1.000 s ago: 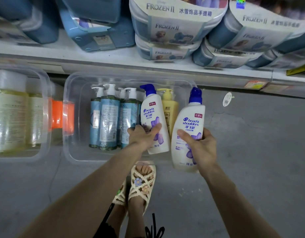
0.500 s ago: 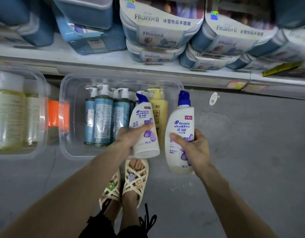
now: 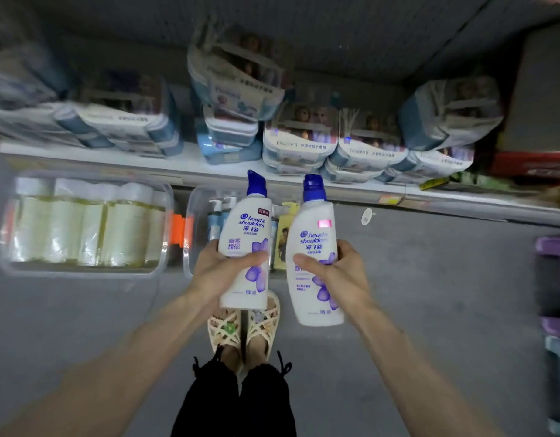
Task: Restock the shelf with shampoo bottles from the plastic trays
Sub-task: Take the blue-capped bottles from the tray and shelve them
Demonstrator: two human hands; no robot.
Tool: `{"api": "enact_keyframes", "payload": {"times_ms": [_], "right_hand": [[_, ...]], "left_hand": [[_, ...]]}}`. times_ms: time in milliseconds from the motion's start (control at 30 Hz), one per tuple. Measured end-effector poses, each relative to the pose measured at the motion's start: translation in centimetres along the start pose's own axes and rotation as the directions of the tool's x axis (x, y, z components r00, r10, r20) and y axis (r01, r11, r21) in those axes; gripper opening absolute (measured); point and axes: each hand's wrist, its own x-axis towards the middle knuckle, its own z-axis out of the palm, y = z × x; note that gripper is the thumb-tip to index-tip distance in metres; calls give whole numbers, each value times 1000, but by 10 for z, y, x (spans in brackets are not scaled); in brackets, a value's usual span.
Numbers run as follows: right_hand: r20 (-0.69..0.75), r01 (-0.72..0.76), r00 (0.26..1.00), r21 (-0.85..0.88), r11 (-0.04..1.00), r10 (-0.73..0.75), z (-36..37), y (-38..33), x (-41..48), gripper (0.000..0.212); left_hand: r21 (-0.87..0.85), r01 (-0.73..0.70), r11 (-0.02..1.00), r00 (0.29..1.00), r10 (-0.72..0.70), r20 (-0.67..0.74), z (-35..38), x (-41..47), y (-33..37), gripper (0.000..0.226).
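Two white, blue-capped shampoo bottles (image 3: 244,228) (purple-flowered labels)

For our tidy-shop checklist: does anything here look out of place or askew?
A small white tag lies loose on the floor by the shelf. One boxed set sits tilted atop its stack.

Through the head camera I saw the left bottle (image 3: 241,222) and the right bottle (image 3: 313,222) as smooth white plastic with a soft gloss. Their blue caps (image 3: 256,184) looked shinier. The left tray (image 3: 83,272) and the middle tray (image 3: 188,257) were clear, glossy plastic, and the clip (image 3: 179,230) was orange plastic. The floor (image 3: 446,294) looked matt grey and rough. The shelf (image 3: 114,156) was smooth and white, its packs (image 3: 300,143) wrapped in shiny film. The trousers (image 3: 234,402) were matt black cloth.
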Motion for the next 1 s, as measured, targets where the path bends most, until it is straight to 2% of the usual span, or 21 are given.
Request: {"api": "enact_keyframes", "payload": {"times_ms": [67,133,233,300,400,533,633,767,867,1000], "right_hand": [[14,44,999,4,999,-44,-5,-28,-29,41],[29,78,996,10,997,-79,-11,-59,-57,42],[31,155,987,38,987,-156,-24,-106,-98,39],[28,218,975,59,974,-219,-34,-133,-128,44],[9,337,940,119,934,-341,-44,-173,-175,50],[-20,508,859,165,845,-512,-60,-228,-237,47],[-54,605,793,182,775,-606,-75,-267,-285,54],[-115,724,688,180,666,-716,-97,-313,-344,52],[-131,782,621,175,598,-773,-114,-345,-378,47],[-193,844,533,200,498,-824,-133,-376,-406,49]], "left_hand": [[-10,-65,998,998,65,-14,-7,-33,31,35],[-6,-128,992,992,128,-18,-13,-64,62,37],[4,-215,977,976,215,-22,-19,-109,107,52],[6,-266,964,963,266,-27,-24,-139,134,64],[15,-391,920,919,392,-47,-29,-186,174,67],[26,-558,829,828,559,-55,-37,-245,230,65],[32,-664,747,747,665,-6,-41,-293,271,80],[47,-799,599,597,801,-44,-41,-358,323,61],[61,-859,508,507,861,-29,-41,-395,364,62],[62,-896,440,444,891,91,-39,-423,409,76]]}}
